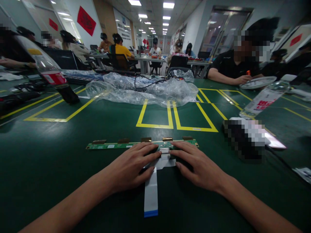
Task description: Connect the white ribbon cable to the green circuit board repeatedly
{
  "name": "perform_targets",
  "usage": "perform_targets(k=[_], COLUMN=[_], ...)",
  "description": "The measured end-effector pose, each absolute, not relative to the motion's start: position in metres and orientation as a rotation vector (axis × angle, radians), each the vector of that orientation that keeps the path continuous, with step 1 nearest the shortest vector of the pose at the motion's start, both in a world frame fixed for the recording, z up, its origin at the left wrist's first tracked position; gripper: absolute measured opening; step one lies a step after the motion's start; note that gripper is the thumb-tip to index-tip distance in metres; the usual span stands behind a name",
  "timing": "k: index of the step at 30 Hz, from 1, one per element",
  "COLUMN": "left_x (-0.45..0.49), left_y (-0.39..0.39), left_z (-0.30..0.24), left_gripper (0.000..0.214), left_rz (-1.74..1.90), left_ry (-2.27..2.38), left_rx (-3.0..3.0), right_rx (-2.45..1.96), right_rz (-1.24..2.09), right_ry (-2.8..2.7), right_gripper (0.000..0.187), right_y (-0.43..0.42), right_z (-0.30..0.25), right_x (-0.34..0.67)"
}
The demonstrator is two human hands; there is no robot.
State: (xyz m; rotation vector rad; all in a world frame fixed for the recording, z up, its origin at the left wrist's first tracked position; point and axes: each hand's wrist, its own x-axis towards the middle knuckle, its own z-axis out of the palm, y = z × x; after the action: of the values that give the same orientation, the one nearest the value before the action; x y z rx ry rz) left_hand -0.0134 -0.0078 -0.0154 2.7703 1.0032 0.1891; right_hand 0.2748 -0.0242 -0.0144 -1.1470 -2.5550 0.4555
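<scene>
Bare forearms reached across a green tabletop, the broadest surface around the circuit board. Beyond that board lay a heap of clear plastic wrap, and yellow tape marked out boxes between the two. Next in size came the left hand and the right hand, both palm down, the one over the board's middle from the left, the other from the right. Long and narrow, the board lay flat and crosswise, with small brown tabs along its far edge.

Smaller again was a white flat cable, which bent sideways just on the near side of the board. The work looked partway along: the cable's upper end met, or nearly met, the board at a pale connector, though whether it was fully seated could not be told. Its other end, a blue tip, lay loose on the near side of the board, joined to nothing.

Fingers of both hands were slightly spread, their tips on either side of the connector at the board's near edge. The left thumb met the cable; the right thumb lay at or just beside its right edge. No firm pinch showed.
</scene>
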Motion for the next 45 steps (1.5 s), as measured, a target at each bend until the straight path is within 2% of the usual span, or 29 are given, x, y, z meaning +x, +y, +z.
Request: perform_targets(k=[17,45], left_x=[-0.012,-0.005], left_y=[-0.009,-0.014], left_z=[-0.015,-0.010], left_gripper=[0.050,0.045], left_rz=[0.210,0.217], left_ry=[0.981,1.051], left_rx=[2.846,2.825], right_rx=[-1.199,-1.238], right_rz=[0.399,0.413], right_ry=[-2.734,-2.636], right_gripper=[0.046,0.049], right_y=[-0.016,-0.022], right_z=[-0.009,-0.011], right_x=[0.280,0.275])
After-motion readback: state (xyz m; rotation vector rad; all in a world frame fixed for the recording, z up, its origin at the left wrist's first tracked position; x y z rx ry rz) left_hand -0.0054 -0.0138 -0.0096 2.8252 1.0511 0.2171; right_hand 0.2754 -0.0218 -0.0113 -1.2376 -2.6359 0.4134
